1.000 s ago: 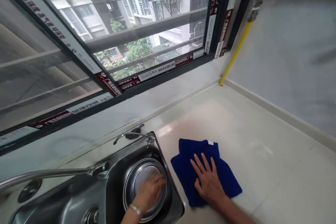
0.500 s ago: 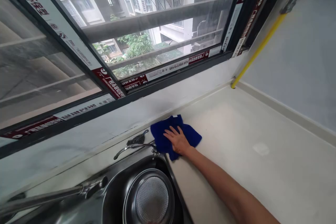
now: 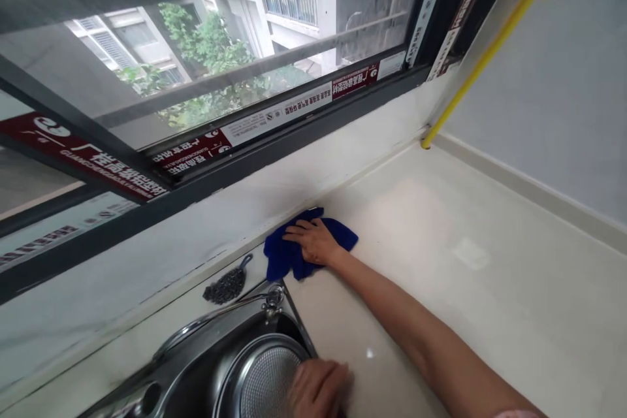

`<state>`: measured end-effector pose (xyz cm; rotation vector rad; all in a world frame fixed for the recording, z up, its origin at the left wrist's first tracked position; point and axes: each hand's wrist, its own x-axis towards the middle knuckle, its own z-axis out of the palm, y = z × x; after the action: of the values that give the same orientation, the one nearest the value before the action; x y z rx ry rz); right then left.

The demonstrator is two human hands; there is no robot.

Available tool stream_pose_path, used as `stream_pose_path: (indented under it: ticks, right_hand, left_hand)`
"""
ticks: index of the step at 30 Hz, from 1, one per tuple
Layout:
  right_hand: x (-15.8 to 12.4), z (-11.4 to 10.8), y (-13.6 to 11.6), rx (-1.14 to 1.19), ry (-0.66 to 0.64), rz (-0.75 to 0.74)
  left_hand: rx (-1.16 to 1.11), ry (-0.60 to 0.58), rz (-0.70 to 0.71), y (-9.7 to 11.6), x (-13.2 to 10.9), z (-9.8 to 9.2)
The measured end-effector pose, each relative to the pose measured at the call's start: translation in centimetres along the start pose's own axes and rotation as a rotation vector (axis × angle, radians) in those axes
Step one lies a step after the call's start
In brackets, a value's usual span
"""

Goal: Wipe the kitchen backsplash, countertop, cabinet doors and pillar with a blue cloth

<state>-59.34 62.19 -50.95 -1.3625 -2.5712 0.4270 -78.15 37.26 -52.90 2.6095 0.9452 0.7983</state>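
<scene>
My right hand (image 3: 316, 241) presses down on a dark blue cloth (image 3: 281, 255), its fingers bent into the fabric. The cloth lies bunched on the pale countertop against the low back ledge, by the sink's far right corner. My left hand (image 3: 318, 388) is at the bottom of the view, over the right rim of the sink and partly in front of an upturned metal pot or strainer (image 3: 269, 382) with a dimpled round base. Motion smears its fingers, so I cannot make out their grip.
A dark mesh scourer (image 3: 228, 286) with a loop lies behind the sink, near the curved faucet (image 3: 196, 325). The steel sink (image 3: 181, 392) fills the lower left. A window frame (image 3: 274, 147) runs along the back, and a yellow pipe (image 3: 490, 55) meets the counter (image 3: 514, 261) at the far corner.
My right hand's fingers have bent more, and the cloth is more bunched beneath them. My left hand has come into view at the bottom. The camera view has shifted closer to the counter.
</scene>
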Motion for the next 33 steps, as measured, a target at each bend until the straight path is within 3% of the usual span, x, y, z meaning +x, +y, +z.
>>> stream_pose_path:
  ticks: [1,5,11,15,19,26,33]
  right_hand:
    - [-0.5,-0.3,1.0,-0.006,0.013,0.031]
    - [-2.4,-1.6,5.2,-0.056,0.066,0.148]
    - [-4.2,-2.8,9.7,-0.056,0.173,0.254]
    - [-4.7,-2.6,10.5,-0.061,0.225,0.325]
    - [-4.5,-1.6,7.8,-0.095,0.268,0.399]
    - [-2.2,-0.1,-0.4,-0.03,0.143,0.307]
    - [-0.2,0.7,-2.8,0.056,0.06,0.076]
  left_hand:
    - [0.002,0.072,-0.085,-0.2,2.2,0.1]
    - [-0.01,0.096,-0.195,-1.7,8.1,1.5]
    - [-0.176,0.2,-0.503,-2.5,9.5,3.9]
    - [-0.156,0.207,-0.625,-1.6,10.0,4.4]
    - [-0.155,0.176,-0.637,-1.5,10.3,4.5]
    - [-0.155,0.155,-0.641,-1.6,10.2,4.5]
    - [-0.089,0.169,-0.603,-1.7,10.1,4.6]
